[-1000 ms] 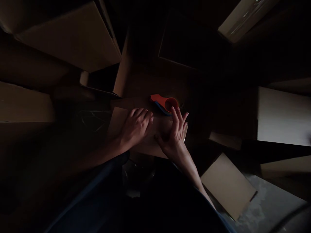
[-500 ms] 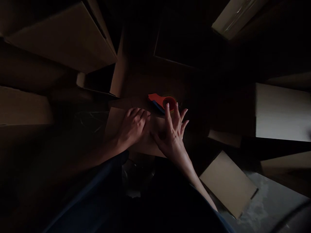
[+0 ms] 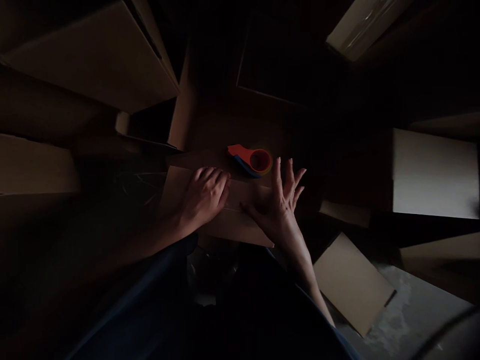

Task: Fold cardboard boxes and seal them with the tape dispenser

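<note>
Nearest us lies the dark blue clothing (image 3: 150, 300), and from it both forearms run up onto the flat cardboard carton (image 3: 243, 227); the left hand (image 3: 205, 194) has stayed where it was half a second ago, fingers curled with knuckles up and resting on the carton's top, and whether it pinches anything under them we cannot tell; the right hand (image 3: 279, 207) has slid right and a little toward us, open with fingers spread and holding nothing, its thumb laid along the carton toward the left hand, its palm at the carton's right edge; just beyond, the red tape dispenser (image 3: 252, 160) now shows whole, where a fingertip crossed its ring before, and it sits apart from both hands near the carton's far edge; to the right a loose cardboard sheet (image 3: 352, 282) lies near the right forearm; farther out, a large box (image 3: 93, 55) overhangs at upper left and a pale box (image 3: 435, 172) stands well to the right, so we find open room mainly in the dark strip beyond the dispenser.
</note>
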The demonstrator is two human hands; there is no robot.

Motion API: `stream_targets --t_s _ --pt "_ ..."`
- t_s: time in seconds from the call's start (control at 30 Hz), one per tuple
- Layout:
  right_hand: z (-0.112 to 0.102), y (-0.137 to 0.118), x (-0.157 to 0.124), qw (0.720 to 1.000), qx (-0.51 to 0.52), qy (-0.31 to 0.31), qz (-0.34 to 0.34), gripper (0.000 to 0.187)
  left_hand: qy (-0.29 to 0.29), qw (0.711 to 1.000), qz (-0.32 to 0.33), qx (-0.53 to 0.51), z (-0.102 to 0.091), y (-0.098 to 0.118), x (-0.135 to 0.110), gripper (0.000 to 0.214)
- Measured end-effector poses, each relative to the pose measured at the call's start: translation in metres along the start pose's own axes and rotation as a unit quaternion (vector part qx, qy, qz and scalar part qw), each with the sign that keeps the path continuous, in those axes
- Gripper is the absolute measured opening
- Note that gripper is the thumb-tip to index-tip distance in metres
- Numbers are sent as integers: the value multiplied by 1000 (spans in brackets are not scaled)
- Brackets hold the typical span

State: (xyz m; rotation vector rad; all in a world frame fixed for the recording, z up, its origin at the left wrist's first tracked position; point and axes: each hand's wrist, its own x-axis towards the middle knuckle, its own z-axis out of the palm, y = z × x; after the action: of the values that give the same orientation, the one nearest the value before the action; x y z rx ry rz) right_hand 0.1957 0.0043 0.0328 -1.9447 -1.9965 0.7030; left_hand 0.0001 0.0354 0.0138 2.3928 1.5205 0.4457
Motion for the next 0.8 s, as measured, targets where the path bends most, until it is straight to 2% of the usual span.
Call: stream_targets --t_s 0.13,0.33,0.47,0.63,0.8 --pt "4 0 2 1000 24 -15 -5 106 -1 1000 5 10 1 0 -1 26" --pt "-3 14 -1 1000 10 -8 0 108 6 1000 0 0 0 1 0 24" --pt "4 3 1 1000 7 -11 -1 108 7 1000 7 17 2 1 -1 26" --pt "15 -20 5 999 -8 -19 -35 112 19 1000 13 20 5 -2 -2 31" --pt "4 -5 2 1000 -1 -25 -18 113 -5 1000 4 12 1 0 0 29"
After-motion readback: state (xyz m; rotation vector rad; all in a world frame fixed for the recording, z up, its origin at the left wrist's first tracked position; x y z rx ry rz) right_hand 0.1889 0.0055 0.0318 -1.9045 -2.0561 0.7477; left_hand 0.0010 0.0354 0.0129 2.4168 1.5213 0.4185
